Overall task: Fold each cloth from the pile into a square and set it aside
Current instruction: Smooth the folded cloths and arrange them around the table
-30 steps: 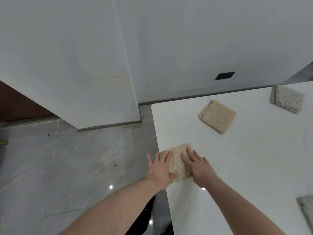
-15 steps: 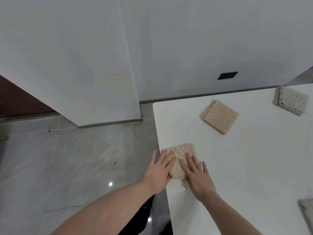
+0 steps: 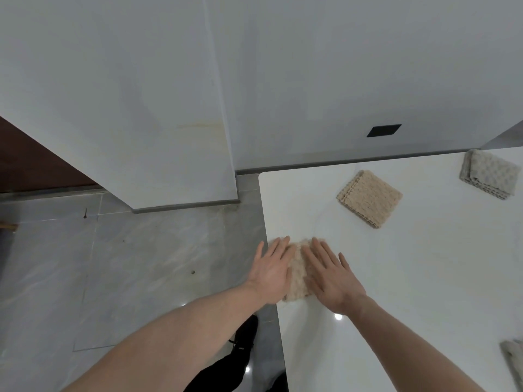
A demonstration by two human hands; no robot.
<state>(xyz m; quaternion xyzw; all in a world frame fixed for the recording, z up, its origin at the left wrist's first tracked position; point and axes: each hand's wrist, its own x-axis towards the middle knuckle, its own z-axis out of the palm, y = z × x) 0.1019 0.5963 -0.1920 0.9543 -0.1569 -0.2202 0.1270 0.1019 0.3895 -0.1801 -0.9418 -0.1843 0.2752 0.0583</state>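
Observation:
A folded beige waffle cloth (image 3: 299, 274) lies at the left edge of the white table (image 3: 424, 264). My left hand (image 3: 272, 271) presses flat on its left side, fingers straight. My right hand (image 3: 329, 274) presses flat on its right side, fingers spread. Most of the cloth is hidden under the two hands; only a strip shows between them. A second beige cloth (image 3: 369, 198) lies folded into a square farther back. A folded grey cloth (image 3: 489, 178) sits at the far right corner.
A corner of another grey cloth (image 3: 513, 360) shows at the right edge of the frame. The table's left edge drops to a grey tiled floor (image 3: 127, 264). White walls stand behind the table. My dark shoe (image 3: 244, 335) is below.
Both hands have slid forward over the beige cloth and now cover more of it. The cloth itself has stayed in place at the table edge.

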